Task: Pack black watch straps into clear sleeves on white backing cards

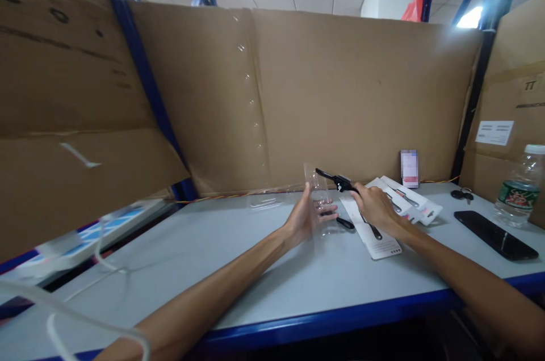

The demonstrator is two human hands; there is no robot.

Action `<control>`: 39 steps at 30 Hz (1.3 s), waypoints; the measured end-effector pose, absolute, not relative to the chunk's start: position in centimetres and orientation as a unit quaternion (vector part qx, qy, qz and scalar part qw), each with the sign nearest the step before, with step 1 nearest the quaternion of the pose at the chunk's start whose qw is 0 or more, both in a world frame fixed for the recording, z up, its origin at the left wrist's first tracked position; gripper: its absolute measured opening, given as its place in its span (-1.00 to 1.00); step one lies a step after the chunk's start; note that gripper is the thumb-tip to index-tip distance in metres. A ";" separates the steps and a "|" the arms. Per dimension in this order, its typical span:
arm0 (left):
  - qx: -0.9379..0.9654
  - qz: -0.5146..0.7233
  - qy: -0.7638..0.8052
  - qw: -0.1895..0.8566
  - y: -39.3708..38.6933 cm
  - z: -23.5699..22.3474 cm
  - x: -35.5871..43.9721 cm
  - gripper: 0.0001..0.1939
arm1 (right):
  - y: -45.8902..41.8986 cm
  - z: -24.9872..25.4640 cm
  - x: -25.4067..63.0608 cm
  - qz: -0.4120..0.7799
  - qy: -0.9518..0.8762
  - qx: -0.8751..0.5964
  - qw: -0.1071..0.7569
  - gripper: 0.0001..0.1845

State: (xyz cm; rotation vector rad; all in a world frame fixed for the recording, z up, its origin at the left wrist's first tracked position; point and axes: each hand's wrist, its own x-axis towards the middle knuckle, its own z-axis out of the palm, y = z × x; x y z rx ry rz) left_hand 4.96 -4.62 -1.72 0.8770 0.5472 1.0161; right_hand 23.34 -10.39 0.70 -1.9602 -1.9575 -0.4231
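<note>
Black tool (pixel 346 185): up above the surface (pixel 264 276), gripped at its near end by the right hand (pixel 375 208), so that end is hidden and I can't make out its full shape. What shows is skinny and dark, with a chunkier middle, a shiny bit there and a thin arm angling up and left.
Right fingers: closed around the tool, tips mostly tucked out of sight.
Clear plastic shell (pixel 315 179): held upright by the left hand (pixel 299 220), super see-through, edges kinda hard to trace. The tool's far tip overlaps it; can't tell if they touch.
Left fingers: loosely closed on the shell, thumb up, the others stretched out and blurry through the plastic.
Black handle-shaped piece (pixel 344 223): lying just beside the left fingertips.
White cards (pixel 385 248): fanned out by the right hand, partly covered by it.
</note>
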 end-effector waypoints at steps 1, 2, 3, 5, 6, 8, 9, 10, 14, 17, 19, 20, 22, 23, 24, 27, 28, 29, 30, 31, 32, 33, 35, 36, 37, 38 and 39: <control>0.393 0.461 0.252 0.755 -5.0 -1.8 5.3 -0.52 | -10.9 0.7 22.7 -0.163 -0.694 -0.684 0.153 -0.65; 0.385 0.452 0.248 0.766 -5.4 -1.9 5.6 -0.54 | -11.4 0.6 22.2 -0.176 -0.704 -0.675 0.136 -0.65; 0.375 0.439 0.238 0.781 -5.7 -2.0 5.8 -0.57 | -11.9 0.5 21.6 -0.185 -0.718 -0.661 0.120 -0.66; 0.357 0.410 0.213 0.812 -6.2 -2.0 6.2 -0.60 | -12.7 0.2 20.6 -0.193 -0.746 -0.630 0.100 -0.67; 0.350 0.400 0.203 0.822 -6.4 -2.1 6.3 -0.60 | -13.0 0.1 20.1 -0.193 -0.756 -0.618 0.101 -0.67; 0.341 0.391 0.200 0.831 -6.4 -2.0 6.3 -0.58 | -13.4 -0.2 19.6 -0.182 -0.766 -0.603 0.129 -0.67; 0.338 0.390 0.203 0.832 -6.3 -2.0 6.2 -0.56 | -13.5 -0.3 19.4 -0.171 -0.768 -0.598 0.154 -0.67; 0.335 0.388 0.206 0.833 -6.2 -2.0 6.2 -0.55 | -13.6 -0.4 19.3 -0.156 -0.771 -0.590 0.182 -0.67; 0.320 0.381 0.223 0.839 -5.9 -1.8 6.0 -0.49 | -13.5 -0.7 19.2 -0.113 -0.796 -0.525 0.281 -0.67; 0.308 0.387 0.234 0.837 -6.1 -1.5 6.0 -0.55 | -13.3 -0.5 19.4 -0.097 -0.837 -0.436 0.315 -0.61; 0.302 0.400 0.234 0.833 -6.0 -1.3 5.9 -0.71 | -12.9 0.1 20.0 -0.109 -0.845 -0.408 0.327 -0.56; 0.293 0.413 0.238 0.829 -5.9 -1.1 5.8 -0.79 | -12.6 0.5 20.6 -0.129 -0.834 -0.421 0.331 -0.56; 0.264 0.444 0.258 0.816 -5.3 -0.8 5.5 -0.88 | -12.1 1.4 22.1 -0.176 -0.786 -0.504 0.312 -0.62; 0.247 0.459 0.269 0.810 -4.9 -0.6 5.2 -0.88 | -11.8 1.8 23.0 -0.193 -0.757 -0.559 0.279 -0.64; 0.230 0.476 0.276 0.803 -4.4 -0.5 5.0 -0.87 | -11.5 2.0 23.9 -0.200 -0.731 -0.610 0.232 -0.66; 0.180 0.531 0.269 0.783 -2.6 -0.2 3.8 -0.86 | -10.8 1.7 25.8 -0.163 -0.694 -0.697 0.079 -0.61; 0.161 0.550 0.266 0.775 -2.0 -0.1 3.4 -0.86 | -10.6 1.3 26.0 -0.144 -0.695 -0.703 0.043 -0.57; 0.144 0.567 0.264 0.767 -1.5 -0.1 3.0 -0.86 | -10.5 0.8 25.9 -0.127 -0.699 -0.704 0.015 -0.54; 0.130 0.581 0.262 0.760 -1.0 0.0 2.6 -0.85 | -10.4 0.4 25.7 -0.115 -0.702 -0.703 -0.004 -0.50; 0.119 0.592 0.260 0.753 -0.5 0.0 2.2 -0.85 | -10.4 -0.1 25.4 -0.110 -0.703 -0.702 -0.017 -0.48; 0.112 0.601 0.259 0.748 -0.1 0.0 1.9 -0.85 | -10.3 -0.5 25.0 -0.110 -0.704 -0.701 -0.025 -0.46; 0.106 0.609 0.258 0.742 0.3 0.0 1.5 -0.84 | -10.3 -0.7 24.6 -0.111 -0.704 -0.701 -0.028 -0.45; 0.104 0.621 0.260 0.733 0.9 0.1 1.0 -0.80 | -10.3 -0.9 24.1 -0.110 -0.706 -0.699 -0.021 -0.44; 0.107 0.623 0.259 0.730 1.2 0.1 0.8 -0.79 | -10.3 -0.8 24.1 -0.111 -0.705 -0.700 -0.010 -0.43; 0.111 0.624 0.260 0.729 1.3 0.1 0.6 -0.77 | -10.2 -0.7 24.1 -0.112 -0.701 -0.704 0.003 -0.40; 0.115 0.624 0.259 0.728 1.4 0.2 0.5 -0.77 | -10.1 -0.6 24.4 -0.110 -0.694 -0.711 0.018 -0.35; 0.119 0.624 0.257 0.729 1.4 0.2 0.4 -0.76 | -9.9 -0.4 24.8 -0.105 -0.685 -0.720 0.034 -0.31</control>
